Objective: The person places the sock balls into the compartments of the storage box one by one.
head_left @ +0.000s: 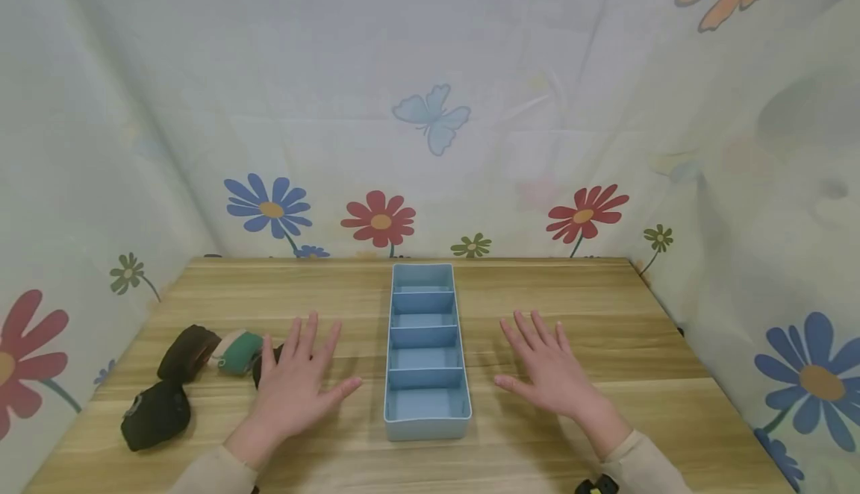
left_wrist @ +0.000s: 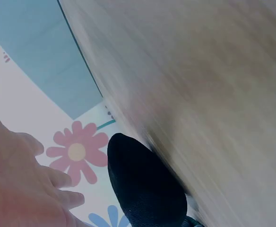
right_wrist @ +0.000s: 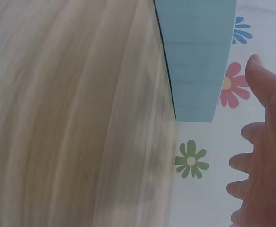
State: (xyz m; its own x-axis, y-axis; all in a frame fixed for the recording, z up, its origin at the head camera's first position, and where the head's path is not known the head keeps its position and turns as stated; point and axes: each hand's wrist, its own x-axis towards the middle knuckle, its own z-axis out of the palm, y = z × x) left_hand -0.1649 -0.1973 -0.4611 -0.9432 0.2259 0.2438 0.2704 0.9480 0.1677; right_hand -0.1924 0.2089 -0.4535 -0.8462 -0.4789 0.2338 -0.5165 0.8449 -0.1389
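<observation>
Looking down from the head view, a light wooden worktop (head_left: 578,307) with lengthwise grain is seen, closed in at the back and both sides by pale cloth printed with flowers and butterflies. A blue divided tray (head_left: 426,419) stands at the centre of the frame, its five compartments running away from the viewer. The left hand (head_left: 295,386) is held flat over the wood just left of the tray, fingers straight and spread wide, nothing held. The right hand (head_left: 551,374) is shown likewise at lower right of centre, fingers spread wide, apart from the tray. At the lower left, rolled cloth items are laid: a brown roll (head_left: 189,353), a green and white roll (head_left: 237,351) beside it, a black roll (head_left: 156,414) nearer the frame's bottom, and another dark roll (head_left: 259,366) partly hidden under the left hand.

In the left wrist view, blurred wood grain fills the right side; the tray's blue wall is seen at upper left, a black roll at lower centre, and straight fingers (left_wrist: 57,177) at lower left against flowered cloth.

In the right wrist view, blurred wood fills the left side, the tray's wall is shown at the top, and spread fingers (right_wrist: 265,87) appear at the right edge, holding nothing.
</observation>
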